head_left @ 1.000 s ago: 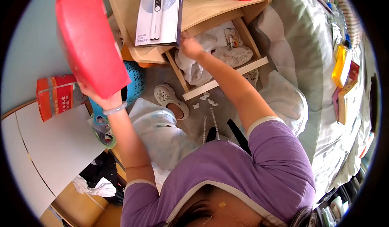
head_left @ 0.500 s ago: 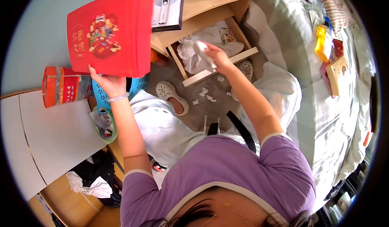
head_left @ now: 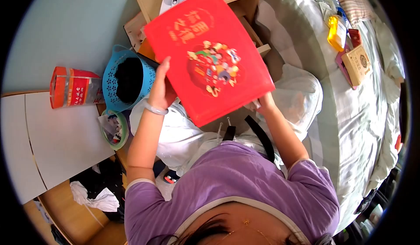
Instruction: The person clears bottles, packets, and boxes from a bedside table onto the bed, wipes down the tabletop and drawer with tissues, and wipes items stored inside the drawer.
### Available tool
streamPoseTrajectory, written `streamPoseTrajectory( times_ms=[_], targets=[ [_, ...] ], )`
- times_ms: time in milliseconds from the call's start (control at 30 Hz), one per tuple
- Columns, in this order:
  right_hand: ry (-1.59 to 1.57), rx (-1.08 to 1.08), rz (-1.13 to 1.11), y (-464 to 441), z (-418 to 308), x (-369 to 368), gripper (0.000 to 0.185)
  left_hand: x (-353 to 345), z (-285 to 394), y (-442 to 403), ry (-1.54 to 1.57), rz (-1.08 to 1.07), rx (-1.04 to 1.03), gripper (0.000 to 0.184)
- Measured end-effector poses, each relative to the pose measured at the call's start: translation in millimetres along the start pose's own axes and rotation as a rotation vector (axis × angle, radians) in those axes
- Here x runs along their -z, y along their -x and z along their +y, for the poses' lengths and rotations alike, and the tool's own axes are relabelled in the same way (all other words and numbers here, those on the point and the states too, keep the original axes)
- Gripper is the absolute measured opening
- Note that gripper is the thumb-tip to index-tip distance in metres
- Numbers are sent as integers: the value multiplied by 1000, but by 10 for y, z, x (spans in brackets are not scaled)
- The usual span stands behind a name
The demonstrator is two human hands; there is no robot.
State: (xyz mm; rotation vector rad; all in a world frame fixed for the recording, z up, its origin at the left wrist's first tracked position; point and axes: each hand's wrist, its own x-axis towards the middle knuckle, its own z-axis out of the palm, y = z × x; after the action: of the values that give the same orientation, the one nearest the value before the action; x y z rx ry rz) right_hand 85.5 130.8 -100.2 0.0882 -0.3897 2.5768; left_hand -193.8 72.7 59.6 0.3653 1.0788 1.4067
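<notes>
A flat red box (head_left: 245,56), printed with gold characters and a cluster of small colourful figures, is held up tilted before me. My left hand (head_left: 162,87) is closed on its left edge, thumb on the printed face. At the lower right corner is my right hand (head_left: 265,104), its fingers partly hidden by the box. A bit of crumpled white tissue (head_left: 252,105) shows in that hand. Behind the box, the wooden drawer (head_left: 263,49) is mostly covered, with only a front corner showing.
A blue perforated basket (head_left: 109,81) with something black inside stands at left, beside a red-and-clear package (head_left: 76,87) and a small green-rimmed bin (head_left: 114,131). The bed (head_left: 332,135) on the right bears a yellow bottle (head_left: 337,33) and a tan box (head_left: 356,65). A wooden cabinet (head_left: 146,0) stands ahead.
The red box has come down and right, turning, and now covers the drawer and floor scraps. My right hand has moved from over the drawer to the box's lower right corner.
</notes>
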Motion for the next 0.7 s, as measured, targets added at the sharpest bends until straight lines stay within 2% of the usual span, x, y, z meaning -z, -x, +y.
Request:
streamPoseTrajectory(
  times_ms=[33,67,133,233,333,433,467,600,700],
  targets=[
    [64,31,118,137,50,-43,55,-65,-44,5,5,-34,93,45],
    [100,122,448,229,69,-277,55,-85,-117,-19,1,-87,126,44],
    [122,301,848,210,64,-747,46,-188,-213,-23,-12,-140,221,44],
    [353,325,748,456,77,-469,39,-415,-353,-7,-5,-182,288,45],
    [130,361,780,459,103,-392,35,-476,-497,-60,52,-224,370,45],
    [-4,304,1016,388,159,-602,34,-479,-638,-156,116,-261,480,47],
    [321,242,1073,395,208,-509,34,-455,-713,-202,9,-176,447,55],
    [231,206,1019,334,242,-209,30,-326,-850,-497,1,-145,482,57],
    [426,238,923,228,91,-269,38,-341,-868,-756,-30,-145,400,58]
  ],
)
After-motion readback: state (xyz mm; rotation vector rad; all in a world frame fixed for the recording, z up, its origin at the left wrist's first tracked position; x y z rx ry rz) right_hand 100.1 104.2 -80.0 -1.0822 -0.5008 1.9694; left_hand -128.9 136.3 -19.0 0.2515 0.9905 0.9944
